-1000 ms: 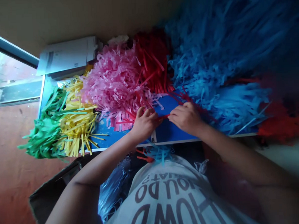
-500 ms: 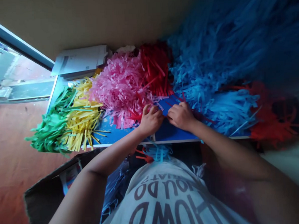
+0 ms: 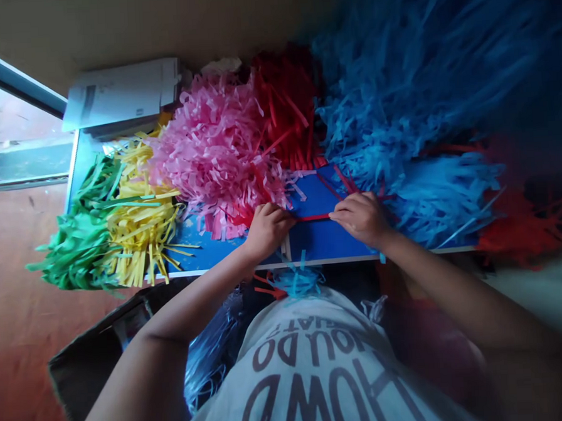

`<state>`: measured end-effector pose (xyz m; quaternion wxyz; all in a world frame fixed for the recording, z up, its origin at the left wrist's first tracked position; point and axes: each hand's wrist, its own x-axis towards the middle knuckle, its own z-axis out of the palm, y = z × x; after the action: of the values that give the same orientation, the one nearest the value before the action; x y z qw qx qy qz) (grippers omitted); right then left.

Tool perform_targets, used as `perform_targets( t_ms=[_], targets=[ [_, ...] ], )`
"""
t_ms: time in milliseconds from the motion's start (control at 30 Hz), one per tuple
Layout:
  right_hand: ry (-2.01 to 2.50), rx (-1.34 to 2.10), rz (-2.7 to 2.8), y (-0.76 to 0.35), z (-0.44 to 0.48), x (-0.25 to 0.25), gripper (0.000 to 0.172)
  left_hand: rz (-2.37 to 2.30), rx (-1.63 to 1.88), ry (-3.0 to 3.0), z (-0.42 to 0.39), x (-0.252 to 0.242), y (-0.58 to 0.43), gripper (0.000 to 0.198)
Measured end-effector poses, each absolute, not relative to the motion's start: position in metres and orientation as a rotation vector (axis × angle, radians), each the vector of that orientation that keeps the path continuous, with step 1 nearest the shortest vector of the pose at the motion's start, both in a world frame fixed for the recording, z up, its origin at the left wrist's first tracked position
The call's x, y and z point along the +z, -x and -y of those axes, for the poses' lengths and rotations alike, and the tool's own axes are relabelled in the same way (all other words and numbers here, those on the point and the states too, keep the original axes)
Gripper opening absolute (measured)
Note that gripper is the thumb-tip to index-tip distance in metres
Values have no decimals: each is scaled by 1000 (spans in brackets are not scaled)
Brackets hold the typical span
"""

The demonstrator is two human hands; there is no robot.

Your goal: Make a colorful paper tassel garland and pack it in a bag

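Observation:
A thin red strip (image 3: 312,218) runs straight between my two hands, low over the blue tabletop (image 3: 311,243). Its left end is pinched in my left hand (image 3: 269,228), which is closed beside the lower edge of the pink fringed strips (image 3: 216,151). My right hand (image 3: 362,217) is closed on the other end, just left of a light blue bunch of strips (image 3: 445,195). Loose red strips (image 3: 348,180) lie behind my right hand. A red fringed bunch (image 3: 287,109) rests farther back, between the pink and blue heaps.
Yellow strips (image 3: 143,224) and green strips (image 3: 82,233) hang over the table's left front edge. White papers (image 3: 122,96) are stacked at the back left. A large blue heap (image 3: 397,91) fills the back right, with red strips (image 3: 522,232) at the right end. Below stands a dark box (image 3: 91,371).
My hands have moved apart, the left one leftward and the right one rightward. The red strip between them now shows stretched out. The view has shifted slightly.

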<state>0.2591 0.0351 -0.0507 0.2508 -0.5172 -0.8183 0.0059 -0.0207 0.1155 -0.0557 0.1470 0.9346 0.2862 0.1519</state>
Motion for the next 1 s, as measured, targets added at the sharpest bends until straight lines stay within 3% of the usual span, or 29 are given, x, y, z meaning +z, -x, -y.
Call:
perform_targets(
  t_ms=[233, 400, 800, 900, 1000],
  targets=[
    [1461, 365, 1996, -269, -41, -61, 19, -791, 595, -2483, -122, -60, 26, 20],
    [1461, 411, 1973, -271, -42, -58, 17, -854, 620, -2467, -120, -60, 23, 23],
    [1706, 576, 2031, -266, -56, -46, 14, -1053, 270, -2548, -119, -37, 8, 15],
    [1806, 459, 2099, -257, -53, -35, 9, -866, 349, -2728, -116, -37, 5, 20],
    [1694, 123, 2286, -237, -43, -25, 10, -758, 410, -2862, -112, -38, 1, 23]
  ],
)
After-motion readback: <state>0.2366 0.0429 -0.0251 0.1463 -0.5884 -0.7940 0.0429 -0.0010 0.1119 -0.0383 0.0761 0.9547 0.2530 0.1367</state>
